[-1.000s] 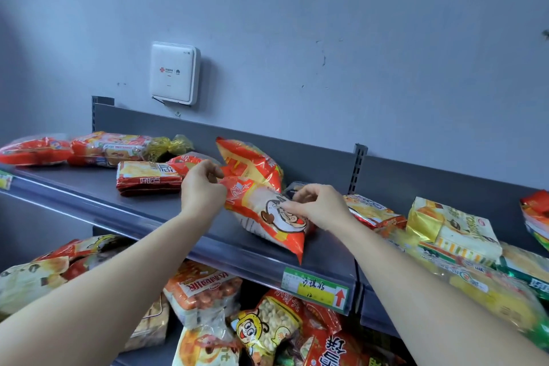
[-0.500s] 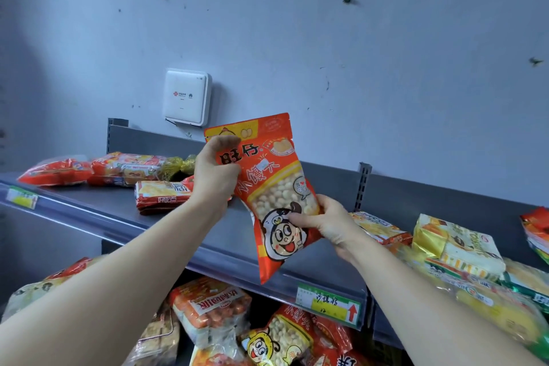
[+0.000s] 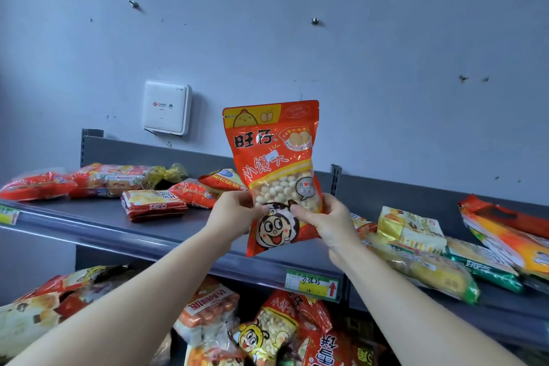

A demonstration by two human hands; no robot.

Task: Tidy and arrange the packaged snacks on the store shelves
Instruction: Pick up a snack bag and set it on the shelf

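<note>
An orange-red snack bag with a clear window of small round biscuits and a cartoon face stands upright in the air in front of the grey upper shelf. My left hand pinches its lower left edge. My right hand grips its lower right edge, thumb on the front. Behind the bag, another orange snack bag lies flat on the shelf.
Red and yellow snack packs lie scattered on the shelf's left; yellow, green and orange packs pile on the right section. More bags fill the lower shelf. A white wall box hangs above. A price tag sits on the shelf edge.
The bag came up off the shelf and now stands upright. My left hand slid from the bag's top corner down to its lower left edge; both hands now hold the bottom.
</note>
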